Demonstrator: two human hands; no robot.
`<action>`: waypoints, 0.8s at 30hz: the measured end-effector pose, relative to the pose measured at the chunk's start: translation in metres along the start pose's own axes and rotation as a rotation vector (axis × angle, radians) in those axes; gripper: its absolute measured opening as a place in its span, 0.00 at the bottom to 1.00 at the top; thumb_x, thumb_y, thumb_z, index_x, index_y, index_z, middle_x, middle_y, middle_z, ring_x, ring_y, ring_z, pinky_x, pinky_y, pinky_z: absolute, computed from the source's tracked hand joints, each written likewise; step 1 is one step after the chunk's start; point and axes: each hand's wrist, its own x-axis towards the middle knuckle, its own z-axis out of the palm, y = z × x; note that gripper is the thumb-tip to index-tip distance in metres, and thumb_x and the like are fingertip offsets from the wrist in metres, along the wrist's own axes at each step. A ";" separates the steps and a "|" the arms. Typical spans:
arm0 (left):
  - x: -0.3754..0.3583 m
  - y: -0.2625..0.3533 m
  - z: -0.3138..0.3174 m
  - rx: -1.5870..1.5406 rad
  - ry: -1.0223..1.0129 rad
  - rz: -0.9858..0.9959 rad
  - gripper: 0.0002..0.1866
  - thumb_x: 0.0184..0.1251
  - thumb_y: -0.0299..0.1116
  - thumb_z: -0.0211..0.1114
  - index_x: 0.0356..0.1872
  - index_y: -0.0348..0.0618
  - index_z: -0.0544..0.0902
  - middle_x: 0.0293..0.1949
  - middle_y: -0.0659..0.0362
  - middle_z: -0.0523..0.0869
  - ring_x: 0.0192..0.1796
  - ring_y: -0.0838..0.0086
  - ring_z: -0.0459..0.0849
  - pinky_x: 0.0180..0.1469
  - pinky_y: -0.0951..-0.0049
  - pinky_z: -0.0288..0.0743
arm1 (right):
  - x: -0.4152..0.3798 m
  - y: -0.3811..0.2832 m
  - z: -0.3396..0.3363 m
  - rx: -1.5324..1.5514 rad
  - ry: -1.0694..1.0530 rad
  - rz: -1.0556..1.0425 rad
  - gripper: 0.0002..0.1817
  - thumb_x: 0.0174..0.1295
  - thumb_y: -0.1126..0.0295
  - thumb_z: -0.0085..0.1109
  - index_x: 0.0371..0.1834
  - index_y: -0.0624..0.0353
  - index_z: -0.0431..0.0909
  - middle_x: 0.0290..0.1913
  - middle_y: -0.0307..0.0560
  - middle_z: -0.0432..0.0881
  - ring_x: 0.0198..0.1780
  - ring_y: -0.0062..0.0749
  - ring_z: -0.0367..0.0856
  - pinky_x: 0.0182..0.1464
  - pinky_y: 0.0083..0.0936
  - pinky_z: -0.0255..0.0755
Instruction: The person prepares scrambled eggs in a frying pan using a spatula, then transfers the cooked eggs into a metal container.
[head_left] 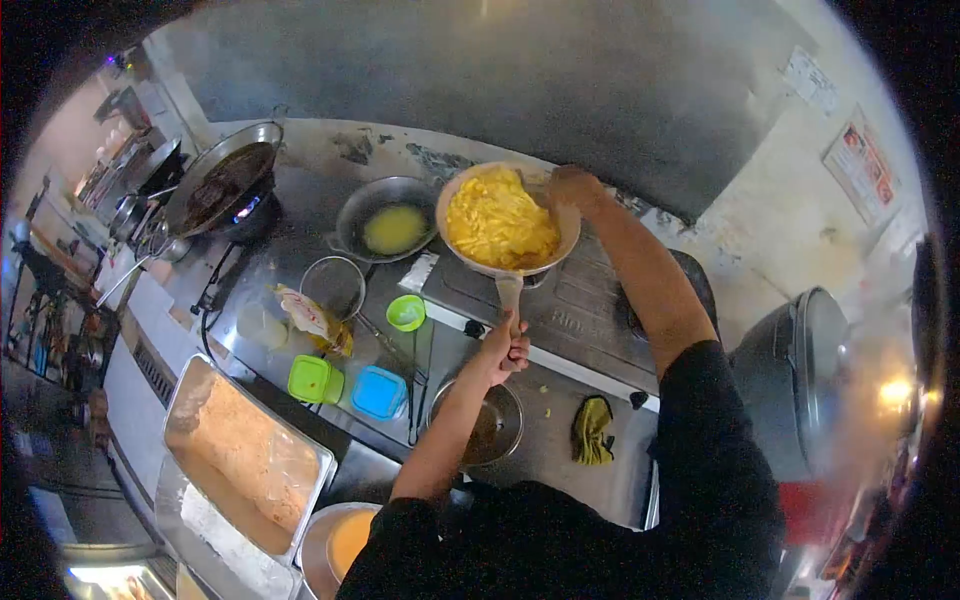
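Observation:
My left hand (503, 350) is wrapped round the handle of a frying pan (452, 245), which sits on the gas stove (595, 320). Yellow cooked egg (500, 220), folded and lumpy, covers most of the pan's inside. Over the pan's right rim is my right hand (575, 190), its fingers closed. A greyish utensil seems to run from it into the egg, but blur hides its kind. Below the left hand stands a steel bowl (515, 430), partly covered by my forearm.
Left of the pan is a dark wok (350, 215) with yellowish liquid; farther left, a large wok (220, 185) of dark oil. A strainer (335, 285), green tub (315, 380), blue-lidded tub (380, 392), crumb tray (240, 450) and yellow-black cloth (592, 430) lie around. At right stands a large lidded pot (780, 380).

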 end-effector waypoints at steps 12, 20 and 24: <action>0.006 -0.004 -0.006 0.004 -0.023 0.020 0.22 0.64 0.60 0.47 0.31 0.51 0.65 0.15 0.70 0.57 0.14 0.84 0.56 0.17 0.81 0.53 | -0.165 -0.026 0.058 -0.188 0.137 -0.102 0.16 0.56 0.73 0.47 0.46 0.69 0.72 0.27 0.52 0.81 0.31 0.44 0.82 0.30 0.37 0.75; 0.007 -0.004 -0.005 -0.002 -0.020 -0.001 0.21 0.64 0.59 0.49 0.30 0.52 0.65 0.15 0.70 0.56 0.14 0.83 0.55 0.17 0.79 0.53 | -0.212 -0.062 -0.089 -0.201 -0.031 -0.016 0.12 0.57 0.70 0.46 0.34 0.65 0.78 0.30 0.55 0.81 0.34 0.45 0.82 0.34 0.39 0.76; 0.007 -0.004 -0.006 -0.027 -0.018 -0.001 0.20 0.65 0.58 0.48 0.28 0.52 0.67 0.14 0.71 0.57 0.13 0.85 0.54 0.14 0.81 0.52 | -0.166 -0.088 -0.020 0.045 -0.043 0.048 0.11 0.54 0.69 0.50 0.34 0.63 0.79 0.31 0.57 0.81 0.36 0.46 0.82 0.36 0.38 0.76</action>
